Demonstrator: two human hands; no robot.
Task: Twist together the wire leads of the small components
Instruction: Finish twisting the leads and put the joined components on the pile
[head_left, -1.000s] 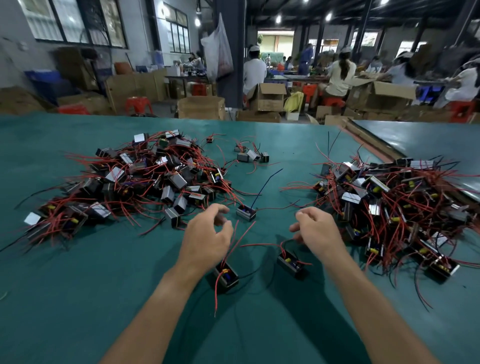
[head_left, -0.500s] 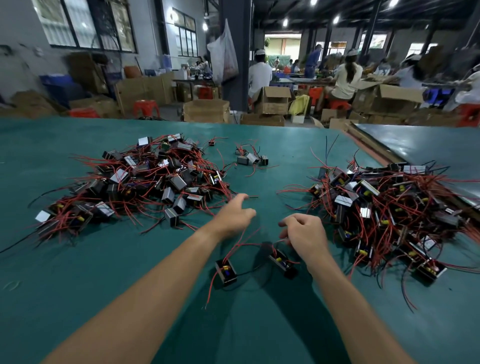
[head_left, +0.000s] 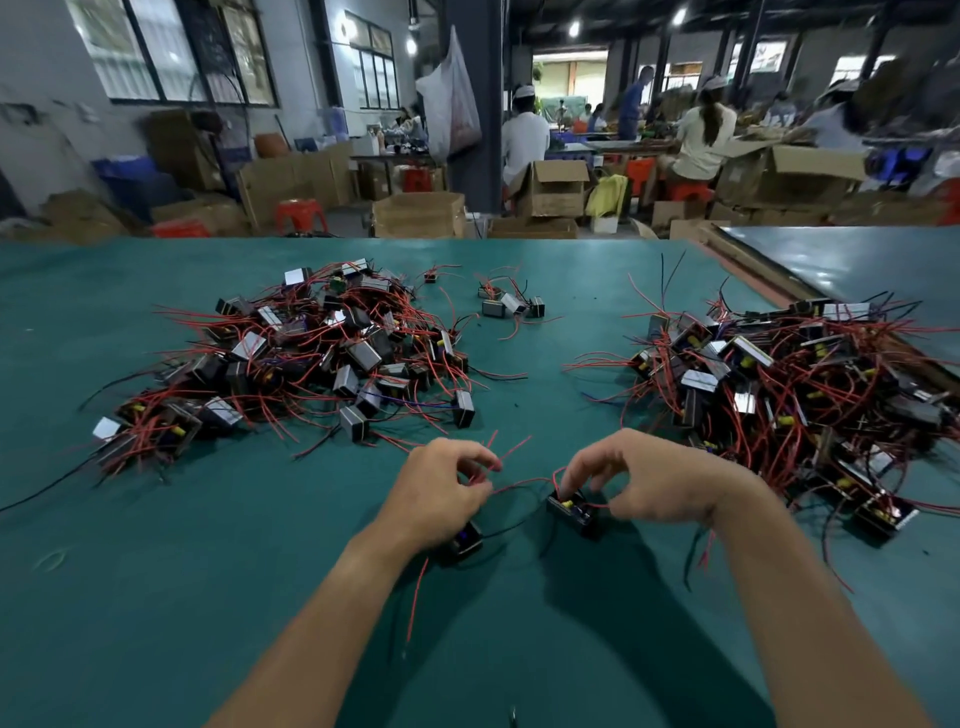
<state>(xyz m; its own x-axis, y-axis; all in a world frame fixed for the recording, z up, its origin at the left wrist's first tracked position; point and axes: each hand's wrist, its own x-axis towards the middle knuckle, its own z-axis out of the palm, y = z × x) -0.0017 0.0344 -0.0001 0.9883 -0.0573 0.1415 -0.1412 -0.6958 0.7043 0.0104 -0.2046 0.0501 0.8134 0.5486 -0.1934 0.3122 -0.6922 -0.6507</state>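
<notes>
A: Boxes first. Behind your table (head_left: 156, 571) an open cardboard box (head_left: 550, 187) stands on the floor with its flaps up. From your angle you can't see what's inside.

B: Same with the low carton (head_left: 418, 214) to its left and the big open box (head_left: 789, 174) to the right, by the seated workers: contents not visible. A white plastic bag (head_left: 449, 104) hangs on the pillar, bulging. What fills it, can't tell.

A: Your parts sit in no container. They lie loose on the green top: left pile (head_left: 311, 353), right pile (head_left: 789, 384), both tangles of red and black wire. There's a small cluster (head_left: 511, 304) farther back between them.

B: Hands now. Your left hand (head_left: 441, 493) is curled tight, thumb and forefinger pinching a red lead (head_left: 522, 482). The first component (head_left: 466, 540) lies on the table under your wrist, half hidden.

A: Your right hand (head_left: 644, 483) is arched over, fingers bent down. Forefinger and thumb hold the second component (head_left: 574, 512), which rests on the table between your hands.

B: That red lead runs from your left fingertips across to the second component. The hands are close but apart.
</notes>
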